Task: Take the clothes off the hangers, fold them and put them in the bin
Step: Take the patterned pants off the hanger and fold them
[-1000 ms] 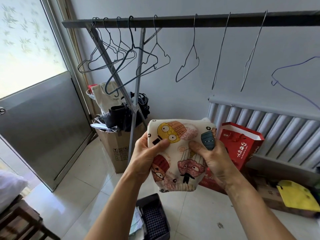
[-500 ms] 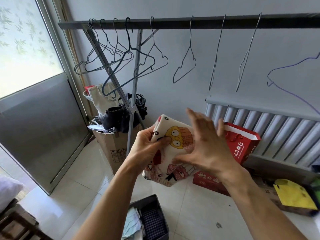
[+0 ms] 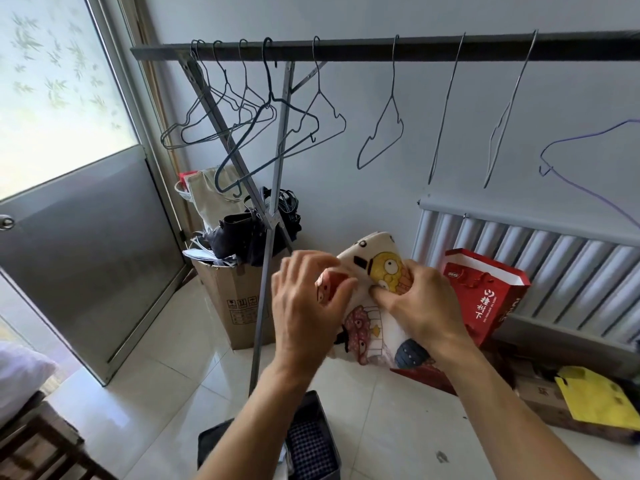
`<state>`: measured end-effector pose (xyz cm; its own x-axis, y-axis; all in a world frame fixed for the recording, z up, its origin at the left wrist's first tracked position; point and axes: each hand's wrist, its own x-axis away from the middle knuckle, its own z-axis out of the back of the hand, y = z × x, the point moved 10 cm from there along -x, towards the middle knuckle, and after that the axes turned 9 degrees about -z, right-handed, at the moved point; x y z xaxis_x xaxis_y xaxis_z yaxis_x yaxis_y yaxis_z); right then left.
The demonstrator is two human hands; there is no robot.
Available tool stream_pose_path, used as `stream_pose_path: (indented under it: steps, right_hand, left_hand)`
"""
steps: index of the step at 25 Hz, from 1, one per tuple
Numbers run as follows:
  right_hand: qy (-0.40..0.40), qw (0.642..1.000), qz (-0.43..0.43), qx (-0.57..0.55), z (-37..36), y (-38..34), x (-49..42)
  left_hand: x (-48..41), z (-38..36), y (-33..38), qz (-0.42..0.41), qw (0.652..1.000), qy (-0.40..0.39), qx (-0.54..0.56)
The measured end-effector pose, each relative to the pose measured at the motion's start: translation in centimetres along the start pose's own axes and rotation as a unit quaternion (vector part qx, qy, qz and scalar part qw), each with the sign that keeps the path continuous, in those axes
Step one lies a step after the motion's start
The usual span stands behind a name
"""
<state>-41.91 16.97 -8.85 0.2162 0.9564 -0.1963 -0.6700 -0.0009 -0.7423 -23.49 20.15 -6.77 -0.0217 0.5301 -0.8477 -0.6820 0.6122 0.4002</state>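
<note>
I hold a folded cream garment with cartoon prints in the air at waist height, below the clothes rail. My right hand grips its right side, with the fingertips curled onto the yellow cartoon. The loosely spread, motion-blurred fingers of my left hand are in front of its left edge, and the thumb lies against the cloth. Several bare wire hangers hang on the rail. The dark bin stands on the floor under my left forearm, with a checked cloth folded inside.
The rack's grey leg slants down just left of my hands. Behind it is a cardboard box stuffed with bags. A red paper bag leans on the radiator at right. A yellow sheet lies on the floor.
The garment was folded narrower and tilted. My right hand, open half a second ago, now grips its right side. My left hand has loosened its grip and come round to the front.
</note>
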Motion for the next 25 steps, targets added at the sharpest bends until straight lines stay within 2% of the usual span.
stream_pose_path:
  steps: [2, 4, 7, 10, 12, 14, 17, 19, 21, 23, 24, 25]
  right_hand:
    - [0.010, 0.999, -0.024, -0.039, 0.3, 0.7, -0.6]
    - [0.007, 0.995, -0.037, -0.088, 0.3, 1.0, -1.0]
    - [-0.023, 0.982, -0.065, -0.173, -0.1, 1.6, -1.1]
    - [-0.046, 0.946, -0.133, -0.291, -0.5, 2.9, -1.2]
    - [-0.037, 0.914, -0.198, -0.352, -0.6, 4.3, -1.3]
    - [-0.038, 0.874, -0.261, -0.408, -1.1, 5.5, -1.3]
    - [-0.108, 0.804, -0.317, -0.492, -3.4, 5.1, -0.8]
    - [-0.153, 0.779, -0.313, -0.521, -4.7, 3.8, -0.5]
    - [-0.160, 0.768, -0.304, -0.541, -5.0, 2.7, -0.7]
    - [-0.153, 0.766, -0.290, -0.553, -4.8, 1.7, -0.7]
    - [-0.151, 0.770, -0.282, -0.552, -5.0, 1.2, -0.6]
    - [-0.154, 0.785, -0.272, -0.535, -5.3, 0.5, -0.2]
  left_hand:
    - [1.4, -2.0, 1.8, -0.072, 0.995, -0.069, -0.012]
    - [2.9, -4.4, 1.4, -0.068, 0.985, -0.156, -0.002]
    - [3.7, -6.1, 0.7, -0.071, 0.969, -0.234, 0.022]
    - [4.4, -6.6, 1.1, -0.112, 0.950, -0.289, 0.030]
    - [5.0, -6.5, 1.4, -0.159, 0.943, -0.292, -0.008]
    - [5.5, -6.0, 1.8, -0.193, 0.945, -0.260, -0.042]
    - [4.9, -4.6, 2.3, -0.190, 0.968, -0.155, -0.060]
    - [4.1, -3.7, 2.4, -0.172, 0.979, -0.087, -0.064]
    - [3.4, -3.3, 1.8, -0.138, 0.986, -0.080, -0.049]
    - [2.8, -3.0, -0.5, -0.019, 0.993, -0.111, 0.019]
    - [3.0, -3.1, -1.9, 0.075, 0.984, -0.130, 0.099]
    - [3.7, -3.6, -3.0, 0.165, 0.954, -0.135, 0.212]
